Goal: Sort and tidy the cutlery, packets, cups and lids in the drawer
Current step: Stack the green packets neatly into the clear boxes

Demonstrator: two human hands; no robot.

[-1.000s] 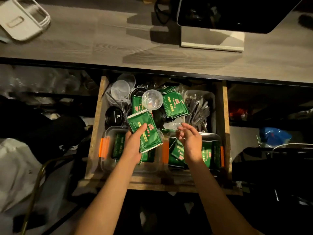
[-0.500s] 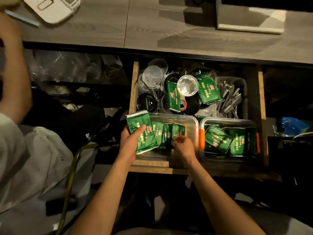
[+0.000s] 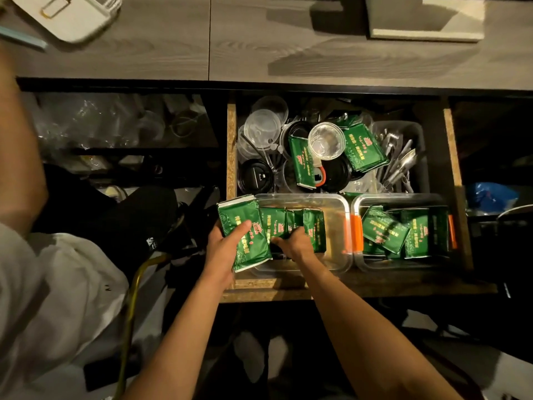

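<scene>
Open wooden drawer (image 3: 231, 145) under a grey wood-grain countertop (image 3: 288, 47). Left hand (image 3: 223, 248) grips a stack of green packets (image 3: 245, 232), thumb across the face, held over the 9 o'clock corner of the left clear container (image 3: 334, 215). Right hand (image 3: 294, 245) reaches into that container, fingers curled down against the row of upright green packets (image 3: 294, 223); whether it pinches one cannot be told. At 3 o'clock of it, touching, the right clear container (image 3: 403, 265) with orange clips holds loose green packets (image 3: 386, 229) lying tilted. Toward 12 o'clock: clear lids (image 3: 261, 128), black lids (image 3: 255, 176), a clear plastic cup (image 3: 326, 140) resting on packets, and a grey tray of metal cutlery (image 3: 399, 163) at 1 o'clock. A second person's arm (image 3: 20, 157) stands at 9 o'clock.
</scene>
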